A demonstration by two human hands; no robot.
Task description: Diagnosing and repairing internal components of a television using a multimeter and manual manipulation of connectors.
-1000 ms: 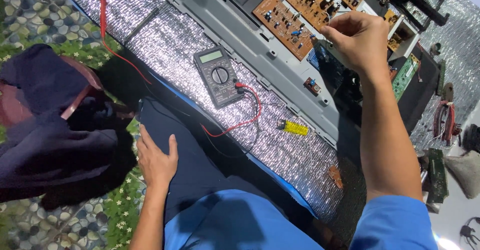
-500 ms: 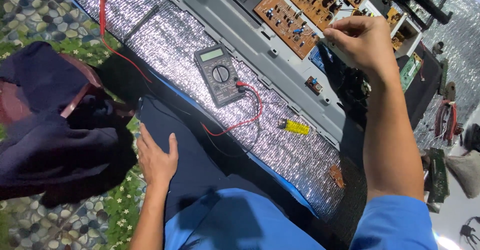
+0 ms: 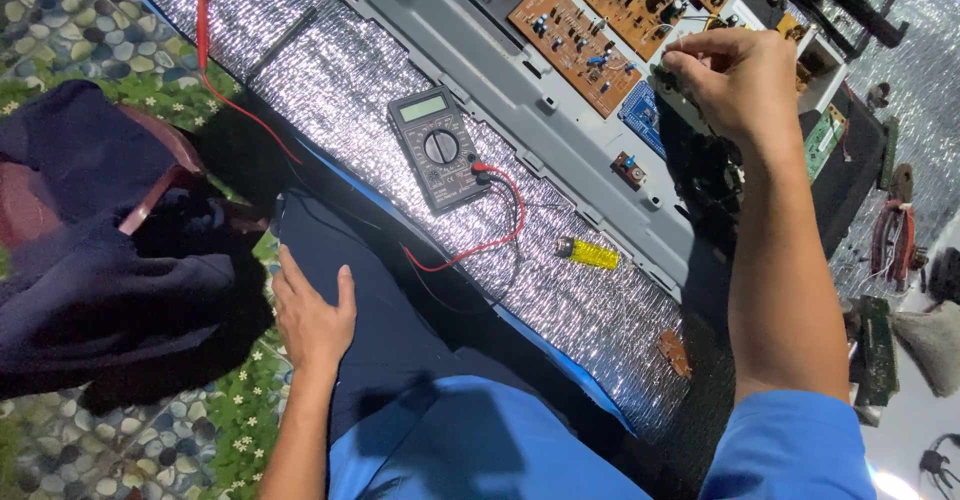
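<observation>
Two hands work apart here: our right hand (image 3: pixel 740 85) reaches over the grey chassis (image 3: pixel 520 90), fingers (image 3: pixel 700 55) bunched tight near the brown circuit boards (image 3: pixel 575 35), though we cannot tell what, if anything, they pinch. Our left hand (image 3: pixel 312 310) lies flat and empty on the dark trouser leg (image 3: pixel 390 330), seemingly as a brace. The multimeter (image 3: pixel 437 148) sits on the silver surface (image 3: pixel 330 90) between them, within reach, its red lead (image 3: pixel 480 245) looping beside a yellow lighter (image 3: pixel 588 253).

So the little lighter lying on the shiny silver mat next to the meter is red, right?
Not red: the head view shows the lighter is yellow. It does lie on the shiny silver mat next to the meter.
</observation>
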